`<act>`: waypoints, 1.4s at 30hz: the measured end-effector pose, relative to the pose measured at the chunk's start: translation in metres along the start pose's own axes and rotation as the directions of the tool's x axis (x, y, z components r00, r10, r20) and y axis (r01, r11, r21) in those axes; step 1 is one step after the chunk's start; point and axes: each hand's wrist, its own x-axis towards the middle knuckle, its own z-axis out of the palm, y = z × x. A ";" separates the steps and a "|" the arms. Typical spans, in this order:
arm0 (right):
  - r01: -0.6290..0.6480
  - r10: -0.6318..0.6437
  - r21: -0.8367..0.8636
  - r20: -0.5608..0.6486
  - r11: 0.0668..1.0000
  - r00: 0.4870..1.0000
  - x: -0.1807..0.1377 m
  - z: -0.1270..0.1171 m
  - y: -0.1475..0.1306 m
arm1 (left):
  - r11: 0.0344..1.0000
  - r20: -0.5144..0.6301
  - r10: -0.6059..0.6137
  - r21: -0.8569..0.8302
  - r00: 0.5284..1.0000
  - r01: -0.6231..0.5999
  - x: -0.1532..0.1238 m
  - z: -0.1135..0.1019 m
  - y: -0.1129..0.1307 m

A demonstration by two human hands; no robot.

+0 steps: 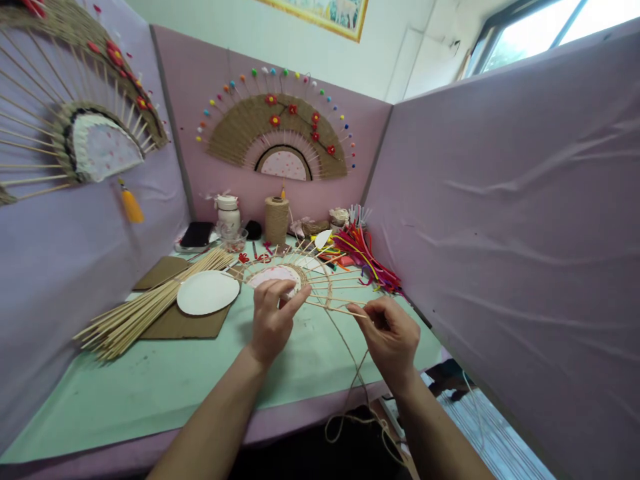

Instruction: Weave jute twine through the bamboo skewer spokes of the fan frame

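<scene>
The left hand point(274, 321) has its thumb and fingers closed on the near edge of a half-round fan frame of thin pale sticks, tan twine and a pinkish-white centre point(274, 273). The right hand point(394, 337) pinches the frame's near right stick ends between thumb and fingers. The frame is held over the middle of the pale green surface point(200, 395). From it a loose strand of tan twine point(345, 341) runs down and loops past the near edge.

Left of the hands, a white oval card point(207, 292) and a long bundle of pale wooden sticks point(150, 305) lie over brown cardboard point(186, 323). On the far side are a white lidded bottle point(229, 217) and, right of it, an upright spool of tan twine point(277, 223). Far right lies a heap of red and pink fuzzy stems point(369, 259). A tan fan with red flowers point(235, 137) hangs on the far pink panel point(176, 87).
</scene>
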 end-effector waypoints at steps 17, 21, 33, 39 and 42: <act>-0.009 0.004 0.014 0.318 1.000 0.948 0.020 -0.035 0.007 | 0.998 0.052 0.052 -0.023 0.997 -0.051 -0.003 0.003 -0.004; -0.105 0.100 0.014 0.215 0.994 0.972 0.011 -0.027 0.012 | 0.998 0.045 0.048 -0.039 0.998 -0.047 -0.002 0.003 -0.004; -0.595 0.512 0.415 0.303 0.689 0.804 -0.001 0.038 -0.002 | 0.975 0.027 -0.102 -0.195 0.994 0.105 -0.001 0.009 0.021; -0.512 0.395 0.551 0.326 0.659 0.859 0.018 0.055 -0.004 | 0.840 -0.080 -0.475 -0.338 0.876 0.425 0.024 0.019 0.021; -0.439 0.332 0.523 0.291 0.730 0.897 0.031 0.066 -0.002 | 0.667 -0.049 -0.653 -0.510 0.756 0.543 0.032 0.024 0.014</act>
